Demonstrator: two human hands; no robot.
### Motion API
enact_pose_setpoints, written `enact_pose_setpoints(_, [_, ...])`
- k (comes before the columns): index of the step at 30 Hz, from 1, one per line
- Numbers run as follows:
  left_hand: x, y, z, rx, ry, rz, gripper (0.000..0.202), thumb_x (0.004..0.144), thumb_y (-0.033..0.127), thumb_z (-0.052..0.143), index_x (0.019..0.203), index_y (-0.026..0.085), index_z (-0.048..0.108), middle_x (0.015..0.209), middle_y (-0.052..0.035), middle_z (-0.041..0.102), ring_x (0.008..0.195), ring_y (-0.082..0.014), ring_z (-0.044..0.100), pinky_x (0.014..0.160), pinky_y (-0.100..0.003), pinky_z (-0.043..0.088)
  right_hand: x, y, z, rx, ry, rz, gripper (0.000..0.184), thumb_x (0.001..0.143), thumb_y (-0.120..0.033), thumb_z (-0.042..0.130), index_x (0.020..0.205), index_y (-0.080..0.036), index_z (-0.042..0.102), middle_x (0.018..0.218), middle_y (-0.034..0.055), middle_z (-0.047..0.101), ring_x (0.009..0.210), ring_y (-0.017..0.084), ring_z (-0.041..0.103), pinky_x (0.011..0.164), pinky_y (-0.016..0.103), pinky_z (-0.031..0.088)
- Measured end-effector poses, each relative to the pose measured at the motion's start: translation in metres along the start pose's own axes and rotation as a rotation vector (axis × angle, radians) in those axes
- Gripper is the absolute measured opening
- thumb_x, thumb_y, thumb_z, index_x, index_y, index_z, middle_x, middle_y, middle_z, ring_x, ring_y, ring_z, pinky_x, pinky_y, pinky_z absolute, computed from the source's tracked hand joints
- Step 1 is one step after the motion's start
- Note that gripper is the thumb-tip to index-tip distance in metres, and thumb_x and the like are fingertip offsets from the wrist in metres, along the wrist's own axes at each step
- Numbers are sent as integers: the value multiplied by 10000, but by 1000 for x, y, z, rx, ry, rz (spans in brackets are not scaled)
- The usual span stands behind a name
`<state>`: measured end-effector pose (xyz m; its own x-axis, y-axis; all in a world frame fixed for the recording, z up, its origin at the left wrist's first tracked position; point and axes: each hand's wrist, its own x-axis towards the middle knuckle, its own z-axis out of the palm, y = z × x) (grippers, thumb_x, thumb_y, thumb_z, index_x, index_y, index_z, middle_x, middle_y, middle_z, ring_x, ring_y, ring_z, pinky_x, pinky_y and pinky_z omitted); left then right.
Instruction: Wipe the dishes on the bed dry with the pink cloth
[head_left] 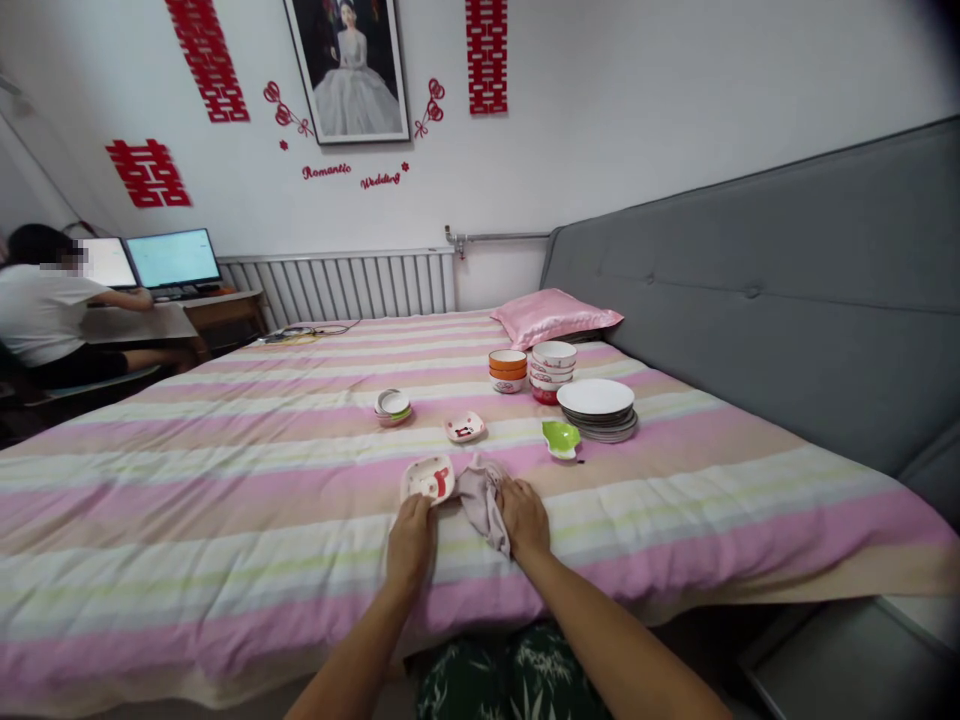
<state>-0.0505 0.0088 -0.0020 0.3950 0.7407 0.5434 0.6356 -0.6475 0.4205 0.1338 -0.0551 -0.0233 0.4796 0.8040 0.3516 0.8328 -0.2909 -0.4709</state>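
My left hand (411,540) grips the near edge of a small white dish (426,478) with a red figure on it, tilted a little above the bed. In my right hand (523,513) is a bunched greyish-pink cloth (484,500), its left end close to the dish's right rim. Just beyond them lies a second small dish (465,427) with a dark and red picture. A green leaf-shaped dish (561,439) rests to the right. Farther left is a short stack of small dishes (393,405).
Stacked plates (596,398), patterned bowls (553,368) and orange-rimmed bowls (508,368) stand at the right on the striped bedspread (247,500). A pink pillow (556,316) lies near the grey headboard (750,270). At far left a person (45,310) sits by monitors (172,258).
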Motion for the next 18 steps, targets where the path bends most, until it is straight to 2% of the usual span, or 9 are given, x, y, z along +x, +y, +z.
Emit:
enact_pose_setpoints(3, [10, 20, 19, -91, -13, -26, 222, 895, 283, 400, 921, 190, 599, 1006, -94, 628, 974, -220, 563, 860, -362, 439, -1, 0, -3, 26, -7, 23, 397, 905, -209, 348, 1223, -152, 580, 1242, 69, 602, 1188, 221, 460, 1034, 308, 282])
enact_pose_setpoints(7, [11, 37, 41, -209, 1, -124, 253, 897, 296, 392, 894, 168, 611, 912, -123, 637, 872, -235, 572, 794, -375, 436, -1, -2, -8, 82, -22, 57, 402, 914, -244, 334, 1220, -160, 581, 1235, 84, 600, 1183, 222, 457, 1025, 298, 283])
enact_pose_setpoints(12, [5, 32, 45, -409, 41, -200, 213, 860, 301, 462, 816, 168, 622, 805, -75, 632, 787, -197, 551, 754, -316, 410, 2, 1, -13, 210, -41, 175, 378, 901, -295, 352, 1108, -166, 641, 1156, 107, 631, 1147, 221, 490, 982, 292, 320])
enact_pose_setpoints(15, [5, 23, 41, -563, 101, -284, 230, 833, 343, 499, 747, 159, 607, 692, -23, 595, 682, -157, 520, 661, -264, 391, 9, 5, -15, 319, -42, 323, 417, 898, -341, 311, 978, -161, 677, 1054, 120, 660, 1026, 226, 566, 868, 302, 402])
enact_pose_setpoints(18, [8, 18, 39, -748, 152, -377, 253, 796, 383, 551, 713, 150, 603, 630, 13, 567, 628, -128, 499, 604, -233, 369, 23, 4, -16, 471, -6, 479, 443, 886, -352, 282, 974, -150, 666, 959, 114, 676, 883, 229, 612, 736, 312, 448])
